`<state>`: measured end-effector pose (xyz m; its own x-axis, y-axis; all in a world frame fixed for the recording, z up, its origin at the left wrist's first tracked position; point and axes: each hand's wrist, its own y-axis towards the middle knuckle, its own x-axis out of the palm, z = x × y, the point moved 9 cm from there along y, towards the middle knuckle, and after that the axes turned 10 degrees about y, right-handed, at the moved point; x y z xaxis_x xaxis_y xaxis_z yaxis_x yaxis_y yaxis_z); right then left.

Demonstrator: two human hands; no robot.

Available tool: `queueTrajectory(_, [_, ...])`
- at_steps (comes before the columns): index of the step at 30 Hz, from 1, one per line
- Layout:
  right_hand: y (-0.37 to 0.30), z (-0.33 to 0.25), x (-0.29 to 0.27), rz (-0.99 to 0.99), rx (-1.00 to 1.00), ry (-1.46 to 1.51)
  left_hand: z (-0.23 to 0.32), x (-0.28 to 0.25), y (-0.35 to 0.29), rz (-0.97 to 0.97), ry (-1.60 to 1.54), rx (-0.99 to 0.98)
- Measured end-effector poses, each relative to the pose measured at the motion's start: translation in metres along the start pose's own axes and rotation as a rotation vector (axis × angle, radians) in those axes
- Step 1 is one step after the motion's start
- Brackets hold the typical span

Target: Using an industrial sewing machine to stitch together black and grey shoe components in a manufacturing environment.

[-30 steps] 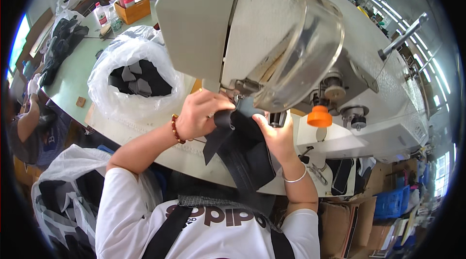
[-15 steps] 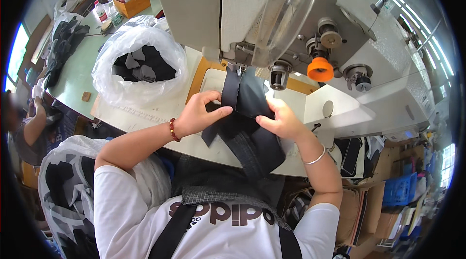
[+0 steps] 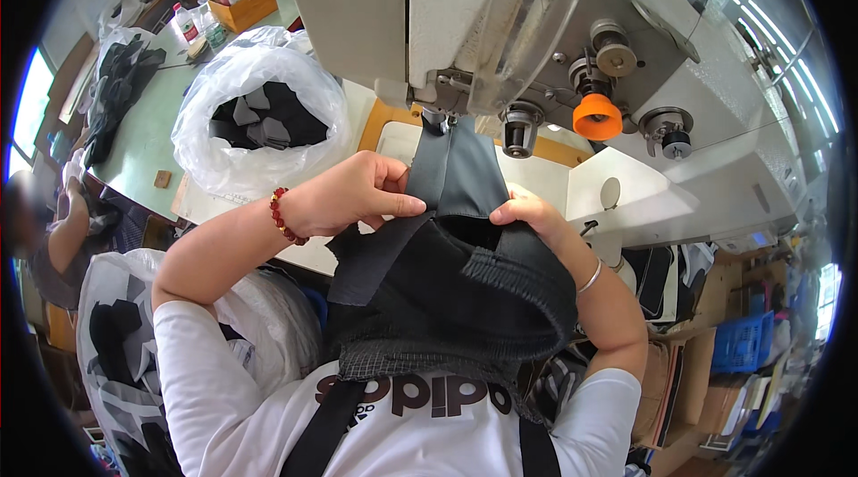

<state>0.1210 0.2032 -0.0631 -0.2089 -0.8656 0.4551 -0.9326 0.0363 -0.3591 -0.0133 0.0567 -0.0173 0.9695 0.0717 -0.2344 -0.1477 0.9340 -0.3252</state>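
A black fabric piece (image 3: 429, 276) with a ribbed, gathered edge hangs from the sewing machine bed toward my lap. Its smoother dark grey panel (image 3: 474, 175) runs up under the needle area of the sewing machine (image 3: 353, 21), with a seam line along it. My left hand (image 3: 357, 195) pinches the panel's left edge between thumb and fingers, beside a loose black flap (image 3: 380, 262). On the opposite edge, my right hand (image 3: 529, 211) grips the fabric with its thumb on top. The fabric hides some of my fingertips. Between the hands the cloth is stretched fairly flat, with a dark fold opening below.
Left of the machine stands a white plastic bag (image 3: 259, 164) holding dark cut pieces. Another bag (image 3: 121, 334) of scraps is at my left side. An orange thread part (image 3: 597, 117) juts from the machine head. A person (image 3: 63, 236) sits at far left.
The fabric has been spread and pulled toward me, so its ribbed edge now opens wide over my lap. My left hand has turned, and my right hand has shifted slightly right.
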Motion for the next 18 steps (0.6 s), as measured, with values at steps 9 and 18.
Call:
queueTrajectory(9, [0.013,0.012,0.001,-0.072,-0.064,0.156,0.041,-0.013,-0.033,0.572,0.76,0.618])
queueTrajectory(18, [0.014,0.019,0.006,-0.143,-0.065,0.207,0.042,0.026,-0.044,0.588,1.598,1.558])
